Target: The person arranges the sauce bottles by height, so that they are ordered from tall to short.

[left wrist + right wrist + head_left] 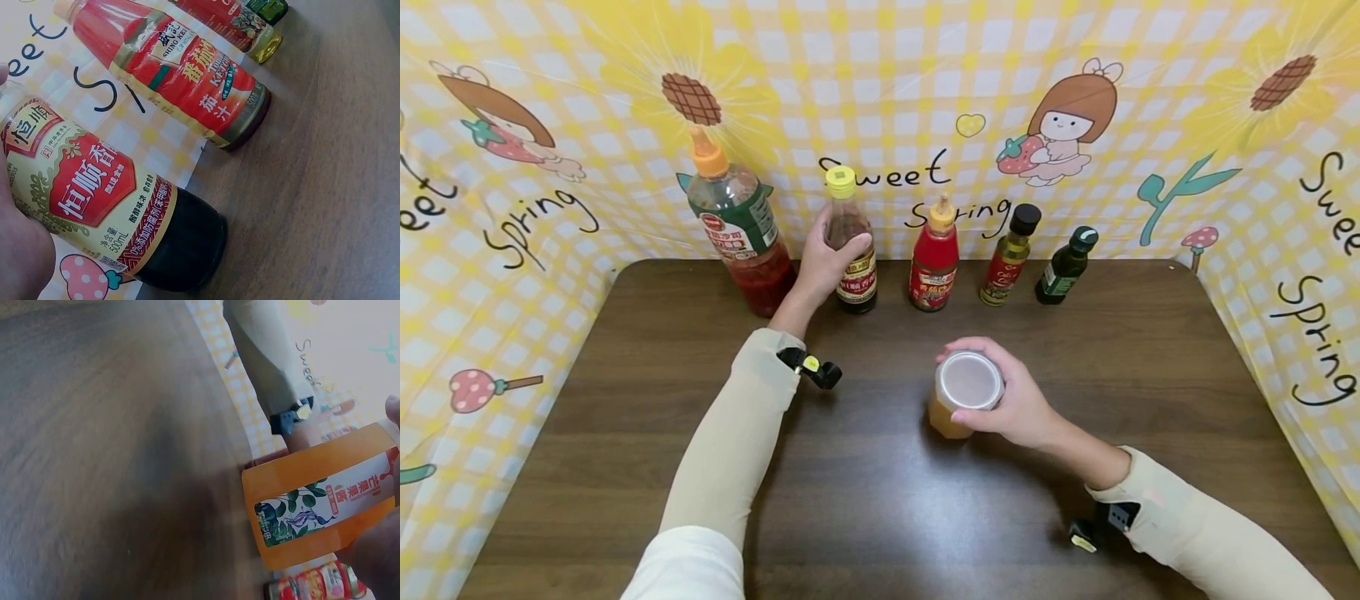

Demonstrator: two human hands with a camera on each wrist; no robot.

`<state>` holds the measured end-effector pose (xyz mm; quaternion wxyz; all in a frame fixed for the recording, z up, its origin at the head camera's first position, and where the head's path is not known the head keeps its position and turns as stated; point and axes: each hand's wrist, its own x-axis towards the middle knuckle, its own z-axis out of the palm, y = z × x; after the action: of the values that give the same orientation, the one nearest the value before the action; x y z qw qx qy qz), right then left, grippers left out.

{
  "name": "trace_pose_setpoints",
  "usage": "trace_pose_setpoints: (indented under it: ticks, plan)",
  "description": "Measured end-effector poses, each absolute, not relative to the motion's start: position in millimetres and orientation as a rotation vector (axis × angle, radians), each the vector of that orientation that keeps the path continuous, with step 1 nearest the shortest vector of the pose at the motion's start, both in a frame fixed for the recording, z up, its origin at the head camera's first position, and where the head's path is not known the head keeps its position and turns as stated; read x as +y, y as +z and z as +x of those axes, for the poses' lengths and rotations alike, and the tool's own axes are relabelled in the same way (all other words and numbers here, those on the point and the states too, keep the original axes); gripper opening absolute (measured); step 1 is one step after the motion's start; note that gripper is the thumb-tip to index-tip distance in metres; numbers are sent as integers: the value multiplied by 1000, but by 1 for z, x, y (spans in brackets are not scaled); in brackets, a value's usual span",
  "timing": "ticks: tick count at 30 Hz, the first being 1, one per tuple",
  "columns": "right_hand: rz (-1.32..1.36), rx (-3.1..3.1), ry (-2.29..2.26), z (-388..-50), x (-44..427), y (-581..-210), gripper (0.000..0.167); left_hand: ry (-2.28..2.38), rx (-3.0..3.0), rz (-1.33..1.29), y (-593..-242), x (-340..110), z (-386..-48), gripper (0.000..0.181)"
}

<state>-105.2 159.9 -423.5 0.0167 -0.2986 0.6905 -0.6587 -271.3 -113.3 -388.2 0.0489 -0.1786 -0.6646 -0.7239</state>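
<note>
At the back of the table, my left hand (827, 262) grips a dark vinegar bottle (859, 279) with a yellow cap, its thumb across the upper label. That bottle (87, 181) fills the lower left of the left wrist view, upright on the wood. Nearer the middle, my right hand (1011, 400) holds a jar (951, 421) of orange mango jam around its upper part, under a pale round lid. The jar's label (325, 503) shows in the right wrist view. Whether the jar's base touches the table, I cannot tell.
A large sauce bottle (741, 237) with an orange nozzle stands left of the vinegar. To its right are a red ketchup bottle (934, 267), a small oil bottle (1004, 267) and a dark green bottle (1063, 271). Checked cloth (895, 83) hangs behind the wooden table (850, 500).
</note>
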Motion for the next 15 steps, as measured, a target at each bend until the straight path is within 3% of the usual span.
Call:
trace_pose_setpoints:
  ticks: [15]
  plan:
    - [-762, 2367, -2056, -105, 210, -420, 69, -2191, -2013, -550, -414, -116, -292, 35]
